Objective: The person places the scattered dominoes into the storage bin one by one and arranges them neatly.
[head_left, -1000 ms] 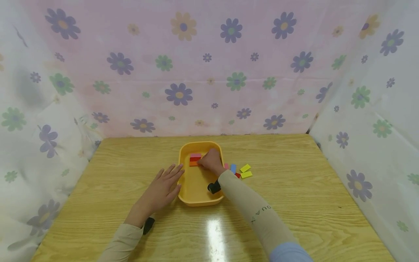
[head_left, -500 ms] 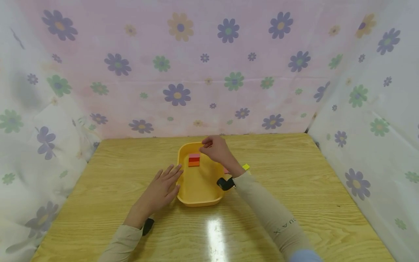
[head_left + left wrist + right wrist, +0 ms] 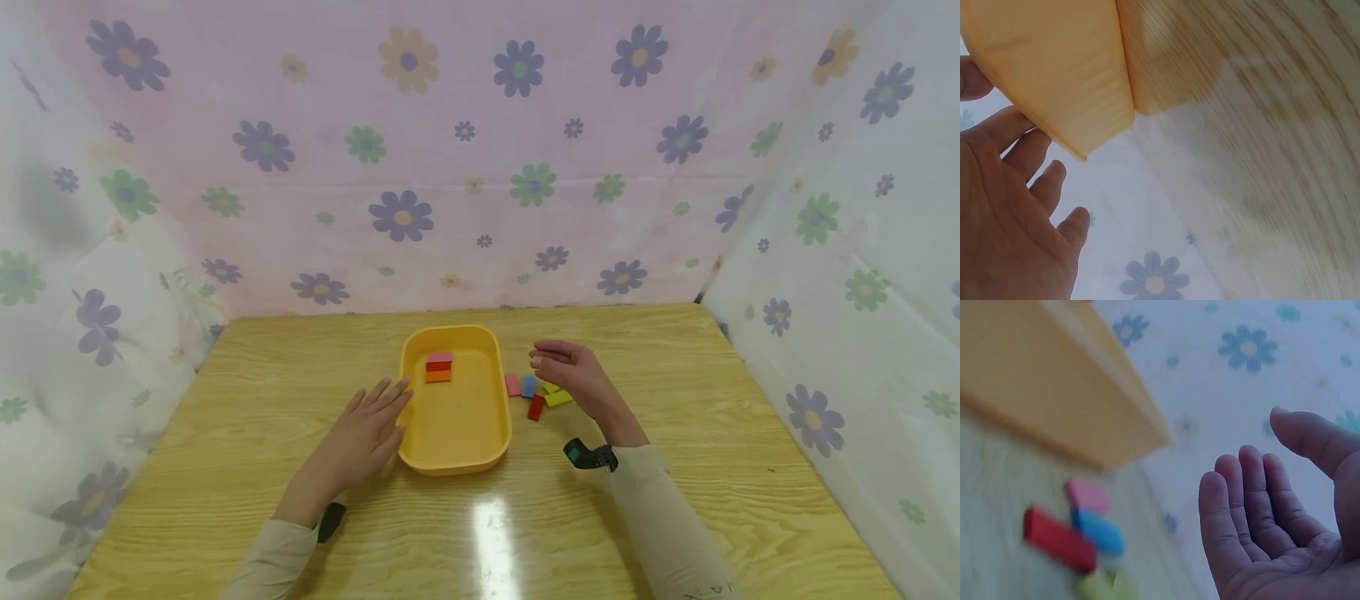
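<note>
The empty right hand (image 3: pixel 579 375), fingers relaxed, has left the tray (image 3: pixel 459 429) toward three o'clock, seemingly ready for loose blocks (image 3: pixel 528 386).

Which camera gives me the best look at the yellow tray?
The head view: the tray shows its inside and nearly all its rim, with the left hand at one edge. The left wrist view gets one side, cropped; the right wrist view, another, cropped and blurred.

The head view looks forward and down across the bench (image 3: pixel 712 467) from above. The wrist views look closely past the left hand (image 3: pixel 348 442) and right hand (image 3: pixel 585 385); both share the yellow tray (image 3: pixel 459 425) and floral cloth (image 3: pixel 450 158).
</note>
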### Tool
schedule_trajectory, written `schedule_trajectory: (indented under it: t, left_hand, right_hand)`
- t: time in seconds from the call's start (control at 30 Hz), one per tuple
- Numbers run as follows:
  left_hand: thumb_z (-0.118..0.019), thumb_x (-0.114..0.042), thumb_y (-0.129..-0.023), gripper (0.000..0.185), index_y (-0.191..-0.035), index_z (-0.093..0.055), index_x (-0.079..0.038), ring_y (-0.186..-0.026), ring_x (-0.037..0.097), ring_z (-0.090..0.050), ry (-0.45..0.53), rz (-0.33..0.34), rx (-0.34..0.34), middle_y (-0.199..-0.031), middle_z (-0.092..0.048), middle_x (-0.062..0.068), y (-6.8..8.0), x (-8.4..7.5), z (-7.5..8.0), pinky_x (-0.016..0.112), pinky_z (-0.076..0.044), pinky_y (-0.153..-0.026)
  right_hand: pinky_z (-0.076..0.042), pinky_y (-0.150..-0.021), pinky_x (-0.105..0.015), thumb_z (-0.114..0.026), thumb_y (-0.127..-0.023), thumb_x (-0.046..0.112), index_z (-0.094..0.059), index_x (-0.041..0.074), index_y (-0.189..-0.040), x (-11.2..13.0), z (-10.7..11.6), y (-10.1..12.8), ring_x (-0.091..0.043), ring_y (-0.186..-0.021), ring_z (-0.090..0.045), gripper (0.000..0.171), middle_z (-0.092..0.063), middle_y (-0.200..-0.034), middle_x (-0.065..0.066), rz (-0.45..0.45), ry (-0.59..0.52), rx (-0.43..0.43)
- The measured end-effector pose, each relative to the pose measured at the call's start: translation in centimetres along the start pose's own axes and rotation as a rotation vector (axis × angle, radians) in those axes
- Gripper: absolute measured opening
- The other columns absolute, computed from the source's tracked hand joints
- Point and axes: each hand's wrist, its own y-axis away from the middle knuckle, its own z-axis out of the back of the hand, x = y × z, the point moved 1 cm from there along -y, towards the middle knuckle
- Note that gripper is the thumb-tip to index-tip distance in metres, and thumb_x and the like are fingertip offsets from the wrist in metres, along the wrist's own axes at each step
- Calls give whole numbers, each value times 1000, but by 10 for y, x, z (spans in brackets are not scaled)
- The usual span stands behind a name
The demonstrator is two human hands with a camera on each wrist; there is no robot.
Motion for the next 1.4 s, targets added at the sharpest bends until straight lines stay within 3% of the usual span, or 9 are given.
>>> schedule_trajectory:
  t: [0.27, 0.33, 0.53, 0.67, 0.77, 0.93, 1.13, 1.4]
  left_hand:
    - [-57, -24, -104, 57, -154, -42, -2, -152, 39, -28, -5, 0, -2, -162, -37, 12, 4, -1, 1, 64, -19, -121]
    - [-57, -23, -103, 57, -154, -42, -1, -152, 39, -28, 0, 2, -8, -162, -37, 12, 5, -1, 2, 64, -19, -121]
    - [-58, -24, -103, 57, -154, -42, -1, -152, 40, -28, 6, 4, -10, -162, -37, 12, 7, -1, 2, 65, -19, -121]
    - [-58, -23, -103, 57, -154, -43, -1, -152, 40, -28, 12, 9, -14, -162, -37, 13, 8, -1, 2, 66, -20, -120]
    - [-58, -23, -103, 57, -154, -42, -2, -152, 40, -28, 15, 11, -13, -163, -37, 12, 9, -1, 3, 66, -19, -120]
    - [-58, -24, -103, 57, -154, -42, -4, -152, 39, -28, 18, 15, -15, -163, -36, 11, 10, -1, 2, 66, -19, -120]
    - [-57, -24, -104, 57, -155, -42, -4, -153, 39, -27, 17, 18, -16, -164, -36, 10, 12, 1, 2, 65, -19, -120]
    - [-57, -23, -103, 57, -154, -43, -3, -153, 39, -26, 30, 22, -16, -163, -35, 10, 13, -1, 3, 66, -19, -120]
  right_hand:
    - [-56, -98, -29, -64, -99, 4, -43, -15, -144, -35, 39, 18, -4, -108, -64, 53, -49, -143, -34, 5, 120, -55]
    - [-57, -93, -26, -65, -97, 2, -47, -15, -141, -34, 44, 20, -8, -106, -66, 50, -52, -140, -35, -1, 170, -54]
    - [-57, -85, -25, -74, -89, 1, -59, -14, -130, -27, 51, 22, -36, -111, -65, 46, -63, -126, -31, -21, 407, 8]
    - [-54, -85, -30, -81, -82, 2, -67, -10, -120, -35, 52, 13, -31, -101, -63, 42, -68, -116, -25, 18, 592, 47]
    - [-53, -86, -35, -83, -80, 3, -70, -8, -115, -38, 50, 10, -29, -98, -63, 39, -69, -113, -22, 43, 667, 47]
    - [-54, -86, -37, -82, -81, 3, -73, -4, -113, -41, 50, 8, -27, -97, -64, 34, -71, -113, -19, 67, 708, 32]
    - [-52, -78, -29, -83, -80, 3, -75, -3, -105, -43, 50, 7, -21, -87, -61, 26, -71, -101, -15, 50, 706, 14]
    - [-52, -76, -30, -79, -84, 2, -75, -5, -106, -42, 47, 7, -19, -85, -60, 23, -71, -101, -15, 80, 756, 59]
